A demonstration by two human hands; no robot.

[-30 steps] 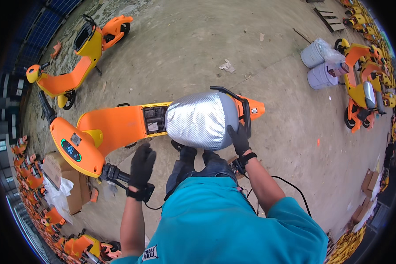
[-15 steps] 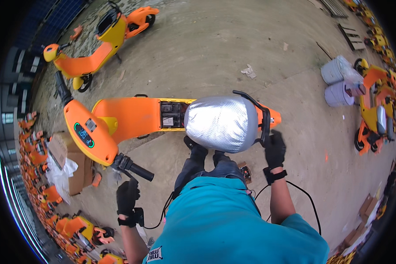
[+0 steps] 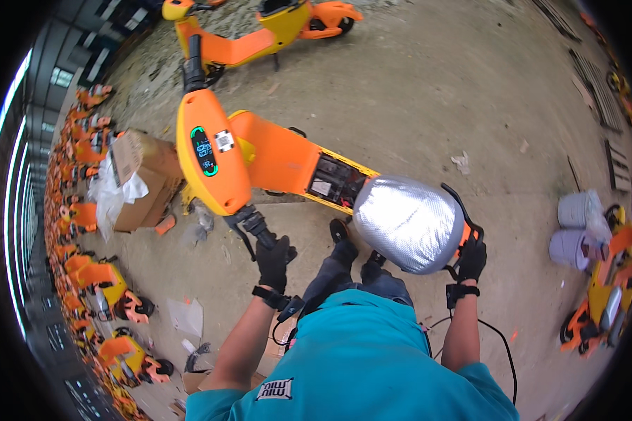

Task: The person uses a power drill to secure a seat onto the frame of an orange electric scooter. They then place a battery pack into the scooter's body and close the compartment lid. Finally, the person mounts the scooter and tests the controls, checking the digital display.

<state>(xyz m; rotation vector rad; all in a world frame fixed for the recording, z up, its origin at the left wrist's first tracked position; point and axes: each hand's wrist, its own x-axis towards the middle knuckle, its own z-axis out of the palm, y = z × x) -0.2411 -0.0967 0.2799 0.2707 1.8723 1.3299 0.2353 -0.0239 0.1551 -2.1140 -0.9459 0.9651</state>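
An orange and yellow electric scooter (image 3: 281, 156) stands in front of me. My left hand (image 3: 274, 266), in a black glove, is closed round the end of the near handlebar grip (image 3: 257, 229). At the scooter's rear, my gloved right hand (image 3: 472, 261) is closed on the black grab rail (image 3: 468, 214) behind the seat (image 3: 407, 221). Silvery quilted material covers that seat. Between seat and footboard an uncovered compartment (image 3: 336, 179) shows dark parts inside. The round-ended display (image 3: 204, 151) on the handlebar cover is lit.
Another scooter (image 3: 260, 42) stands at the far side. A cardboard box (image 3: 144, 189) with white plastic lies left, near rows of scooters (image 3: 109, 284). Two pails (image 3: 570, 247) and a further scooter (image 3: 607, 281) are at right. Black cables (image 3: 502, 337) hang by my right arm.
My left hand has come up from below the handlebar and closed on its grip. The scooter now sits further right in view, its front turned toward the far side; the view has shifted too.
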